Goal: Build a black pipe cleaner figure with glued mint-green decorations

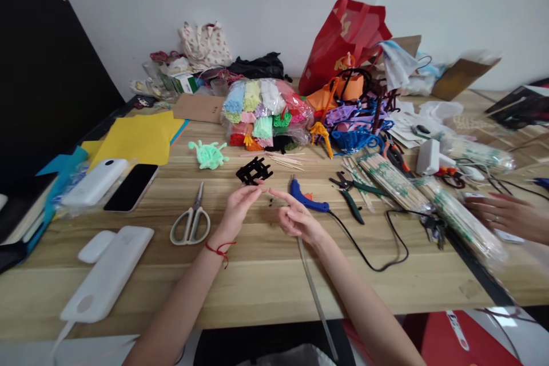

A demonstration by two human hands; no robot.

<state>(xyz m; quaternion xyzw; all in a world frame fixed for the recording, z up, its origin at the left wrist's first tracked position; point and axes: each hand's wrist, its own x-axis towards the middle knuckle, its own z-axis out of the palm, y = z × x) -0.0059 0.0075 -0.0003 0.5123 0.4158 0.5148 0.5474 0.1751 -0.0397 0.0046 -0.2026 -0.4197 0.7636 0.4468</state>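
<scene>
1. A long wooden table (266, 274) fills the view, crowded with craft supplies.
2. A red shopping bag (343, 34) stands at the back. Its yellow print is too blurred to read.
3. In front of it lies a clear bag of coloured pipe cleaners (266, 111), and to the right are bundles of bamboo skewers (394, 180).
4. The person's left hand (238, 209) has its fingers drawn narrowly together, tips meeting the right hand's forefinger. It cannot be told whether they pinch anything.
5. The right hand (298, 217) points its forefinger leftward with the other fingers loosely curled, and holds nothing that shows.
6. A co-worker's hand (501, 214) rests flat at the far right.
7. Scissors (191, 220) lie left of the hands, and a blue glue gun (306, 197) just right of them.
8. A black pipe-cleaner lattice (254, 171) sits on the table just beyond the left fingertips.
9. Tiny black scraps (271, 202) lie under the fingertips.
10. Judgement: this is fine fingertip work beside the lattice, and it calls for a light, precise pinch.
11. No label anywhere is legible.
</scene>
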